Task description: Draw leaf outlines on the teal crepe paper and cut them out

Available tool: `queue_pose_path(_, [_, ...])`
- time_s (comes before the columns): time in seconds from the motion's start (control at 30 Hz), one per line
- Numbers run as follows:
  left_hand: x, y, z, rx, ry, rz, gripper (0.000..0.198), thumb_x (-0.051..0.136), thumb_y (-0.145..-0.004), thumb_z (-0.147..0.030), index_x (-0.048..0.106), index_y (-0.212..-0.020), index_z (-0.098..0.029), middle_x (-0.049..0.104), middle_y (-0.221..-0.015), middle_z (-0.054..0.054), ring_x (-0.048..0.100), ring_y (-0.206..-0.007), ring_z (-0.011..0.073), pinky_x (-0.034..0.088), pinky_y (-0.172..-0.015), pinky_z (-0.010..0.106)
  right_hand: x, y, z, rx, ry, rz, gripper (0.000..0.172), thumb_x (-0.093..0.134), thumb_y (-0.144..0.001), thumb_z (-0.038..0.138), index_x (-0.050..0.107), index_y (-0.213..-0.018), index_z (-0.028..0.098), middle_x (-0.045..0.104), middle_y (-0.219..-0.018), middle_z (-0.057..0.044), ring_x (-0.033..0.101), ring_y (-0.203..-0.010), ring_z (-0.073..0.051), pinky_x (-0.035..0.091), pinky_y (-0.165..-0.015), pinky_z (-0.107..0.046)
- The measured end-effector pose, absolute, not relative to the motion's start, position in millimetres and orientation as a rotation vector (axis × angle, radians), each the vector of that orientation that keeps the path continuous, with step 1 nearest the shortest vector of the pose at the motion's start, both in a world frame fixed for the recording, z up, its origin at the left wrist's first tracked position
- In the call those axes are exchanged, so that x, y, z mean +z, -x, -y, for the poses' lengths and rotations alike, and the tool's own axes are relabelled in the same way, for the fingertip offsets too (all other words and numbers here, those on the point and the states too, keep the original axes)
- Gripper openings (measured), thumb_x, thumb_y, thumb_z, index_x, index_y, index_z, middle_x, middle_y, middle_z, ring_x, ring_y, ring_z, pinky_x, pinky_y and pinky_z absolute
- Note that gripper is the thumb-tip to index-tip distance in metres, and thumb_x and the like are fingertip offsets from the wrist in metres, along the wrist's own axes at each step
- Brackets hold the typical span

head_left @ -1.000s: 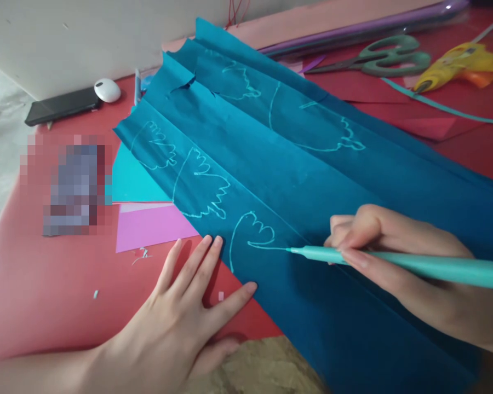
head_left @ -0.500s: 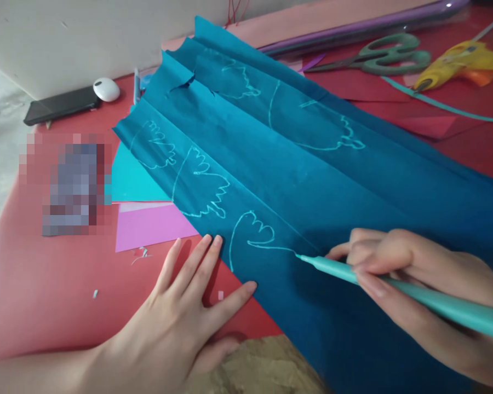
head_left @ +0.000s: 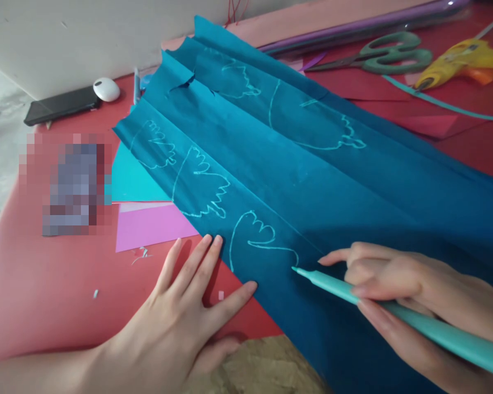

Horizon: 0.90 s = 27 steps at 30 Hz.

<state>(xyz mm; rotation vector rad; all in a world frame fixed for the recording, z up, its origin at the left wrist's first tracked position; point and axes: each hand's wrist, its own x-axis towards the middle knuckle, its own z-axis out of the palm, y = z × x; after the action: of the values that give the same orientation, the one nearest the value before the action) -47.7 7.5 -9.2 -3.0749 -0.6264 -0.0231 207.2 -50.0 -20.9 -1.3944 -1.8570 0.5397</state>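
A large sheet of dark blue paper (head_left: 353,186) with pleat-like creases lies slantwise before me, torn near its far end. Light outlines with scalloped edges are drawn along it. Pinched in my right hand (head_left: 411,295) is a turquoise pen (head_left: 431,325). Its tip rests on the paper at the end of a curving line, part of an outline (head_left: 263,235) near the edge. My left hand (head_left: 189,306) lies flat with fingers spread, its fingertips at the paper's near left edge and the palm over the red table.
On the red table (head_left: 57,295) are a black phone (head_left: 63,105), a white mouse-like object (head_left: 107,89), turquoise paper (head_left: 137,178), and pink paper (head_left: 156,227). Green-handled scissors (head_left: 394,53) and a yellow glue gun (head_left: 460,60) lie at the far right. A pixelated patch covers something at left.
My right hand has moved the pen tip slightly down and left. The drawn line now bends downward at its end. My left hand has stayed in place.
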Motion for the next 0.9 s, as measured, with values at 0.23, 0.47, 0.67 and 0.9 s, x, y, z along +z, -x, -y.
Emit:
queue_pose_path(0.23, [-11.4,48.6,-5.0,0.018,3.097,0.668,0.047,0.036,-0.095,-0.041,0.034,-0.139,-0.028,0.033,-0.140,0.025,0.022,-0.136,0.0360,0.033,-0.098,0.059,-23.3,-209.6,50.3,0.450,1.408,1.964,0.011,0.045,-0.084,0.019,0.040,-0.081,0.028,0.062,-0.067,0.002,0.067,-0.071,-0.015,0.054,-0.055,-0.023])
queue_pose_path(0.47, [-11.7,49.2,-5.3,0.023,3.100,0.653,0.049,0.038,-0.094,-0.041,0.032,-0.140,-0.027,0.032,-0.140,0.027,0.023,-0.135,0.0388,0.034,-0.095,0.060,-25.7,-208.7,45.9,0.515,1.398,1.958,0.010,0.045,-0.085,0.019,0.040,-0.081,0.027,0.061,-0.069,0.001,0.065,-0.067,-0.014,0.051,-0.052,-0.023])
queue_pose_path(0.67, [-9.8,48.4,-5.9,-0.011,3.072,0.635,0.049,0.041,-0.093,-0.042,0.035,-0.139,-0.026,0.039,-0.137,0.024,0.023,-0.136,0.0363,0.039,-0.094,0.056,-24.3,-206.0,44.3,0.565,1.383,1.940,0.011,0.044,-0.085,0.019,0.039,-0.080,0.028,0.058,-0.067,0.002,0.065,-0.065,-0.015,0.051,-0.050,-0.024])
queue_pose_path(0.9, [-10.6,48.8,-6.4,-0.004,3.080,0.646,0.048,0.042,-0.092,-0.042,0.038,-0.138,-0.027,0.041,-0.137,0.021,0.023,-0.136,0.0358,0.036,-0.097,0.056,-23.2,-212.1,43.9,0.487,1.397,1.895,0.015,0.044,-0.080,0.013,0.039,-0.074,0.027,0.059,-0.060,0.003,0.065,-0.061,-0.014,0.052,-0.050,-0.022])
